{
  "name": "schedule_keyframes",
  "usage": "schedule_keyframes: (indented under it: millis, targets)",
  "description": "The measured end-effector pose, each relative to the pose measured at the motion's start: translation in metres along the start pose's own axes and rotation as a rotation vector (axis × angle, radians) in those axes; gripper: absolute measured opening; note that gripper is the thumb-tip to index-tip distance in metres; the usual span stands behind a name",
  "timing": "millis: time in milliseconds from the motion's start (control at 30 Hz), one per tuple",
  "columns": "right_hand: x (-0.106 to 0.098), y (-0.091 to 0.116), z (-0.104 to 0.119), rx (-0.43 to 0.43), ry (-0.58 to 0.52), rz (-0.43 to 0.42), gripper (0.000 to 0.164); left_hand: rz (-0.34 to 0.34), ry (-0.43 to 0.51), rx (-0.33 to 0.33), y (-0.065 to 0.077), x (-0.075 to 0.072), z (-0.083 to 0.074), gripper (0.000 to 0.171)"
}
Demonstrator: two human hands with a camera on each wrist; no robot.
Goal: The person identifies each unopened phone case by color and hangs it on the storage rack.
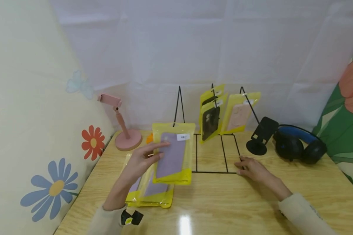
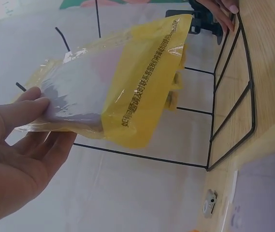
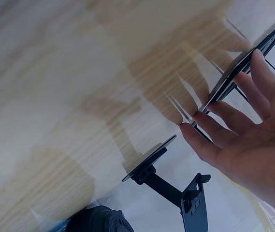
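Between the two hands, on my head feed, stands a black wire rack. Left hand pinches a yellow-edged pack with a lilac phone case inside, held up at the rack's left hook; whether the hook passes through the pack I can't tell. Similar packs lie below that hand. Right hand holds the rack's near right side, black phone stand and headphones beyond it. Left wrist feed: thumb over the pack, fingers beneath. Right wrist feed: thumb one side of the frame, fingers the other, loosely closed.
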State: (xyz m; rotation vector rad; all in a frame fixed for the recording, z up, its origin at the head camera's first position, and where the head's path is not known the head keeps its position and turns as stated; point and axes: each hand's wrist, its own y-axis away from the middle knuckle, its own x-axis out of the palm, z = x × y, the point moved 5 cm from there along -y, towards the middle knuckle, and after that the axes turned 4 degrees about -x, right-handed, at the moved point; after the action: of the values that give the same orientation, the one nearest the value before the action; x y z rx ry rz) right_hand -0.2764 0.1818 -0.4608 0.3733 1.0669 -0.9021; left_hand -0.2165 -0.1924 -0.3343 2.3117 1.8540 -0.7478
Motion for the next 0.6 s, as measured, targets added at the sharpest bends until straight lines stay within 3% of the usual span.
schedule_keyframes:
  millis: [267,600]
  targets:
    - [-0.003,0.001,0.0,0.01,0.0,-0.008,0.037,-0.043,0.039,-0.039,-0.029,-0.002,0.016,0.033]
    - [0.0,0.001,-0.001,-0.015,0.027,-0.031,0.036,-0.098,0.186,-0.08,-0.091,-0.009,0.049,0.028]
